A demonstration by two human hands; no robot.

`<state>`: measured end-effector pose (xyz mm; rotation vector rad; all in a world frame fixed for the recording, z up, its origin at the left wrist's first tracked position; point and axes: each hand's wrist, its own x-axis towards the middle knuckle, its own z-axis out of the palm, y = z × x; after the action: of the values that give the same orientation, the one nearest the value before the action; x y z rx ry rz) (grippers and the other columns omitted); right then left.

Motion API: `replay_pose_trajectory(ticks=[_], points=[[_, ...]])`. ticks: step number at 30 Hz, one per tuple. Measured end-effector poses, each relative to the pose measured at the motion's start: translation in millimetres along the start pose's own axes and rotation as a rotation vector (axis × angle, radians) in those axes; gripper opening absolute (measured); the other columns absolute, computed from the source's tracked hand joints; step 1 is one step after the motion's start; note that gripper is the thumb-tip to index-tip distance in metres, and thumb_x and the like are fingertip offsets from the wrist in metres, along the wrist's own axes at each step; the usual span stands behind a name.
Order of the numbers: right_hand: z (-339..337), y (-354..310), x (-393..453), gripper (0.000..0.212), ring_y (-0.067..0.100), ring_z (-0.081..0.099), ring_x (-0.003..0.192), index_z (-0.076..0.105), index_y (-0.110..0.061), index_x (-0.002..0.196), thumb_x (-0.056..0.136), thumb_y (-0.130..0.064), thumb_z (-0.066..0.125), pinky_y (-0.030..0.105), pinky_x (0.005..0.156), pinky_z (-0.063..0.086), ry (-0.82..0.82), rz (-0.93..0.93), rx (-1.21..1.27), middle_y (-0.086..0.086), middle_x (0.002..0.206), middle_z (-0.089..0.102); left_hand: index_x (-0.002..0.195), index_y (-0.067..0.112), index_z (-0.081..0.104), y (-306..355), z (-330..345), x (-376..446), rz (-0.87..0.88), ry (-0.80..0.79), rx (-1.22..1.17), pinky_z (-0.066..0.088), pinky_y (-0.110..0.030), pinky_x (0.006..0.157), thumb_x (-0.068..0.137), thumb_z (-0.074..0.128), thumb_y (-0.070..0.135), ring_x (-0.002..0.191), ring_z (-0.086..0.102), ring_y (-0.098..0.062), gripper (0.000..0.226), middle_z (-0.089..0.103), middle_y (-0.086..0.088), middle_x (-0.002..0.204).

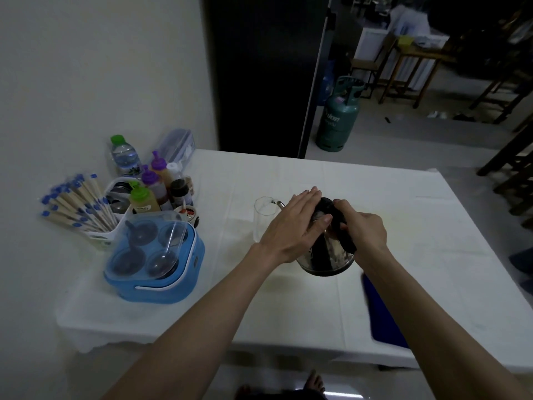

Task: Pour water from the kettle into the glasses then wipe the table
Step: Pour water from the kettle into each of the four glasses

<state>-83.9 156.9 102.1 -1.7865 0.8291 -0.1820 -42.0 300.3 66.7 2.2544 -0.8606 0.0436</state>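
Nearest the viewer, at about 4 o'clock on the white table (pixel 432 215), a dark blue cloth (pixel 383 313) lies flat by the front edge, ready for the wiping that comes later. Just beyond it, near the table's middle, the steel kettle (pixel 331 255) is tilted toward 10 o'clock. The right hand (pixel 364 230) is clamped around its black handle, and the left hand (pixel 291 226) lies flat, fingers together, pressing the lid and upper body. The spout reaches the rim of a clear glass (pixel 264 217) standing at about 10 o'clock from the kettle; whether water is flowing, or how full the glass is, cannot be told in this dim view.

To pour well, the right hand should raise the tilt slowly so the stream stays thin, the spout kept over the mouth of the glass without knocking it. The left hand's job is to keep the lid seated, and to stay clear of any steam. Only one glass shows.

Farther off at 9 o'clock sit a blue container (pixel 155 267) and a caddy of sauce bottles (pixel 153 189)
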Motion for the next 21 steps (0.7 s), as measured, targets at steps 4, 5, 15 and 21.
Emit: replay_pose_trajectory(ticks=[4, 5, 15, 21], points=[[-1.6, -3.3, 0.1, 0.045, 0.030, 0.069, 0.087, 0.072, -0.012, 0.070, 0.082, -0.055, 0.066, 0.044, 0.084, 0.055, -0.007, -0.006, -0.013, 0.006, 0.079, 0.073, 0.154, 0.012, 0.024, 0.2, 0.8, 1.8, -0.005, 0.003, -0.003, 0.000, -0.020, 0.118, 0.101, 0.026, 0.052, 0.149, 0.013, -0.010, 0.067, 0.021, -0.003, 0.162], [-1.8, -4.0, 0.2, 0.044, 0.030, 0.069, 0.087, 0.071, -0.013, 0.070, 0.083, -0.055, 0.066, 0.044, 0.084, 0.055, -0.008, -0.011, -0.021, 0.006, 0.079, 0.072, 0.154, 0.012, 0.024, 0.3, 1.0, 2.2, -0.007, 0.005, -0.005, 0.000, -0.020, 0.119, 0.101, 0.026, 0.052, 0.149, 0.012, -0.010, 0.066, 0.021, -0.003, 0.162], [-4.8, -6.2, 3.3, 0.042, 0.030, 0.070, 0.086, 0.071, -0.016, 0.068, 0.081, -0.056, 0.067, 0.047, 0.086, 0.057, -0.024, -0.018, -0.025, 0.004, 0.076, 0.071, 0.154, 0.011, 0.023, 1.2, 5.1, 4.1, -0.023, 0.020, -0.029, -0.002, -0.022, 0.120, 0.101, 0.028, 0.052, 0.150, 0.011, -0.009, 0.067, 0.020, -0.003, 0.162], [-7.1, -8.7, 3.4, 0.042, 0.030, 0.069, 0.084, 0.070, -0.015, 0.066, 0.080, -0.055, 0.069, 0.047, 0.086, 0.056, -0.026, -0.012, -0.019, 0.003, 0.073, 0.070, 0.154, 0.011, 0.023, 2.5, 7.4, 5.1, -0.022, 0.030, -0.036, 0.000, -0.026, 0.121, 0.100, 0.026, 0.054, 0.150, 0.011, -0.010, 0.070, 0.020, -0.003, 0.162]])
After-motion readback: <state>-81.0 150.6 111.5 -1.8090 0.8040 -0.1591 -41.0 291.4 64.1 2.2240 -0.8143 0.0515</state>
